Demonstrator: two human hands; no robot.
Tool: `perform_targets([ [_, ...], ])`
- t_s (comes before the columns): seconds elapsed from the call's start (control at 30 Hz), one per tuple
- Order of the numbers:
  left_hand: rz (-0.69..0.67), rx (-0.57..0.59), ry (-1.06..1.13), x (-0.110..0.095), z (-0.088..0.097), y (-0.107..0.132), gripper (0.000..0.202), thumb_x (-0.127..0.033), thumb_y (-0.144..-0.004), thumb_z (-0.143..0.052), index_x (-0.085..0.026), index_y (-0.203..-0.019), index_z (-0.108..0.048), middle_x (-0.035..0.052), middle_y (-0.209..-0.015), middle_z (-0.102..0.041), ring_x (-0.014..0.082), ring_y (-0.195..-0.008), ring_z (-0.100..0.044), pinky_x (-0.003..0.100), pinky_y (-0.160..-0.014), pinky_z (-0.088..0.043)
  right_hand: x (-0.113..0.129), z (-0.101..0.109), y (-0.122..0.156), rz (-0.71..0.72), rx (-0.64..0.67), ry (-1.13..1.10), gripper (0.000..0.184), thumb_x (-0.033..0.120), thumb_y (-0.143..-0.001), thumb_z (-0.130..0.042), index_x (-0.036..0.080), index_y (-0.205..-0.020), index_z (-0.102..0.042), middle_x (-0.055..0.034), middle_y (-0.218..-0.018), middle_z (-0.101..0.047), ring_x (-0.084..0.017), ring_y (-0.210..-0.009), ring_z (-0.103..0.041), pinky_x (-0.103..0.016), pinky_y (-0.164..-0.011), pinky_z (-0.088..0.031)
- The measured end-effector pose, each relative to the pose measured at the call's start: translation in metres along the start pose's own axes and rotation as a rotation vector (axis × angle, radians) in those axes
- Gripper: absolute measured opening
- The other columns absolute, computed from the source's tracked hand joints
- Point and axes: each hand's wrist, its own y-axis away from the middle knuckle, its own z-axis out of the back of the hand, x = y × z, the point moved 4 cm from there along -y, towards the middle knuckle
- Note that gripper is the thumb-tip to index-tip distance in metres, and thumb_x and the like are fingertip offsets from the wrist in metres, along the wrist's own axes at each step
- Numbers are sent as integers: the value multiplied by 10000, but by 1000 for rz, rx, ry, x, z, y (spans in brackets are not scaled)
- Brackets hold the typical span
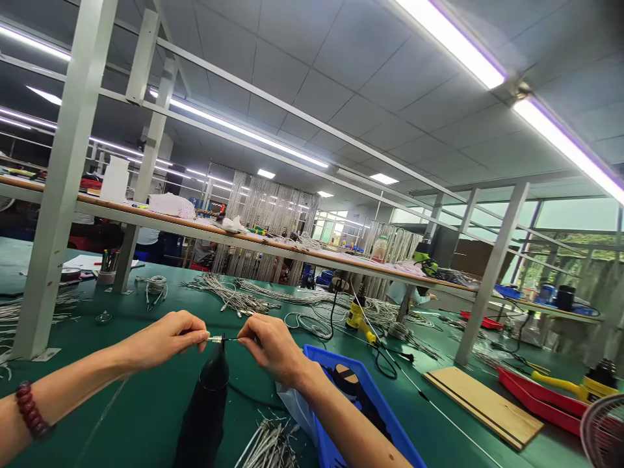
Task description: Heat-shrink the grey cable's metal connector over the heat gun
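The thin wire [221, 338], pinched taut between left hand [168, 336] and right hand [270, 344], is best kept centred over the heat gun [207, 403] nozzle.

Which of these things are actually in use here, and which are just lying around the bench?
In use:
left hand and right hand, pinching a thin wire
black heat gun, nozzle right under the wire

Lying about:
blue tray
wire bundles
yellow tool
wooden board
red tray
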Motion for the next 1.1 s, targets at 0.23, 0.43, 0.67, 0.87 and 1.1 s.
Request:
perform_targets([
  [0.23, 2, -37, 12, -2, 0, 1, 452, -605, -823, -564, -179, -679, -616, -32, -626, -487, 142, -607, -371, 273, -572, -241, -1, 0, 0, 14, -14, -2, 116, 62, -815, -702, 156, -791, -638, -20, -754, -665, -151, -706, -609, -234, -628, -418],
  [0.43, 22, -29, 63, -4, -1, 2, 422, -590, -777, -613, -174, -705, -607, -34, -606, -487, 146, -605, -416, 258, -558, -292, 0, 0, 0, 30, -18, -5, 138, 51, -802, -713, 158, -785, -628, -5, -737, -645, -140, -693, -593, -227, -622, -406],
  [0.67, 46, -32, 69, 3, -3, 3, 522, -722, -779, -531, -200, -751, -530, -48, -684, -399, 155, -677, -340, 269, -599, -261, 2, 3, 0, 36, -31, -6, 143, 52, -807, -707, 158, -773, -617, 0, -729, -627, -138, -693, -586, -224, -624, -405],
  [0.87, 111, -8, 59, 1, -4, 7, 735, -864, -735, -398, -185, -889, -630, -27, -739, -393, 173, -693, -337, 285, -614, -276, 3, 2, -1, 40, -34, 1, 140, 55, -808, -709, 157, -778, -618, -2, -733, -626, -140, -694, -582, -230, -623, -401],
  [1.1, 76, -82, 57, 2, -2, 2, 579, -742, -755, -559, -174, -716, -661, -30, -634, -440, 152, -635, -356, 279, -589, -253, 1, 2, 0, 34, -38, 7, 152, 44, -804, -708, 159, -776, -613, -1, -733, -629, -138, -687, -581, -226, -616, -401],
])
